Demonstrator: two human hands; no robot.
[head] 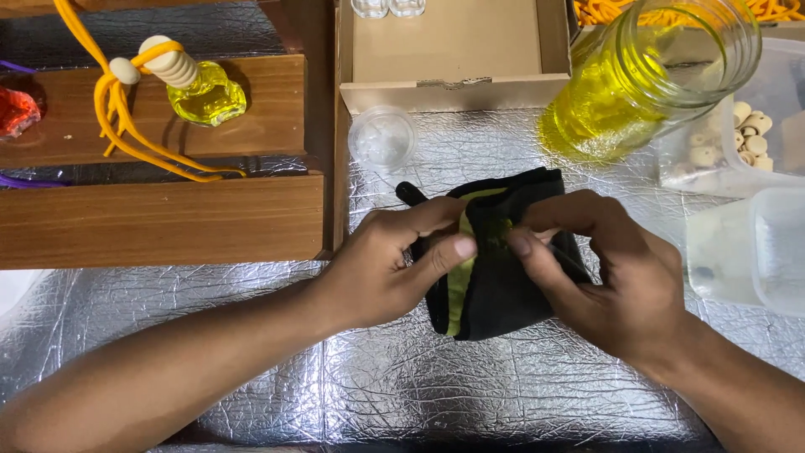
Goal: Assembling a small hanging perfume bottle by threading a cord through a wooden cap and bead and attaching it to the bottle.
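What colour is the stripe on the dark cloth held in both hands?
Yellow-green, on the black fabric cloth; the stripe shows best in the head view.

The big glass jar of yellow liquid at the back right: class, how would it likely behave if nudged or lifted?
The glass jar is probably heavy for its size, since yellow liquid fills much of it. It has no lid, so a push could spill it. Being glass, it looks breakable and perhaps slippery on the foil-covered table.

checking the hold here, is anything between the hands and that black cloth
Nothing visible. Both the left hand and the right hand already pinch the black cloth directly at its yellow-green strip. The small clear lid lies apart, behind it.
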